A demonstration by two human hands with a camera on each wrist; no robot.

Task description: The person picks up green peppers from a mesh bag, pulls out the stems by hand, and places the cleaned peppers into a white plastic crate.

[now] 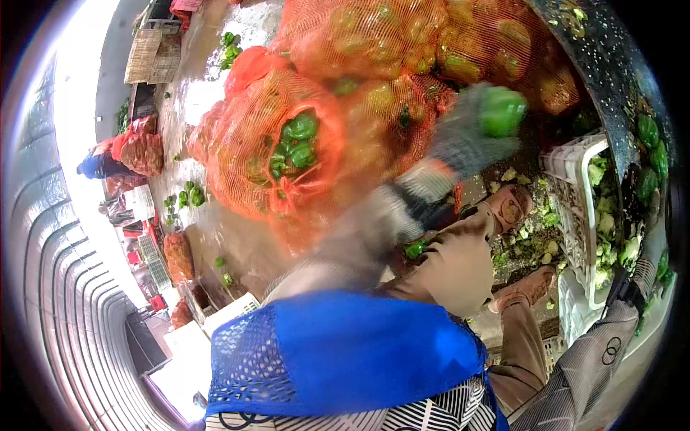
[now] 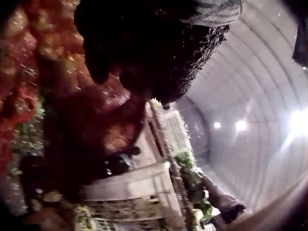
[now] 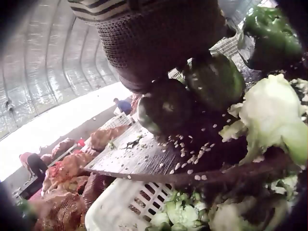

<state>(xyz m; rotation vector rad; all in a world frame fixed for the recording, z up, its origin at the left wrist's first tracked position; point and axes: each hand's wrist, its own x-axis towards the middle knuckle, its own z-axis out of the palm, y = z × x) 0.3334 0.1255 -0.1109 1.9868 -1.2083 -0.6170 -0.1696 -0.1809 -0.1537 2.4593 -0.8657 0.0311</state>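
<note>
A blurred green pepper (image 1: 503,111) is in my gloved left hand (image 1: 471,133), above the dark floor beside the red mesh sacks (image 1: 359,36). The left wrist view shows this hand (image 2: 149,48) as a dark shape, with its pepper hidden. At the far right, my gloved right hand (image 1: 655,237) is beside green peppers (image 1: 648,183) on the work surface (image 1: 611,86). In the right wrist view the dark glove (image 3: 163,41) is over two peppers (image 3: 166,106); its fingers cannot be made out, nor whether it grips anything.
An opened mesh sack (image 1: 244,158) shows peppers inside. A white crate (image 1: 593,215) with pale green scraps stands below the work surface's edge. Seeds and a cut pepper core (image 3: 269,113) lie on that surface. Loose peppers (image 1: 190,195) are on the floor; a person (image 3: 32,164) bends in the distance.
</note>
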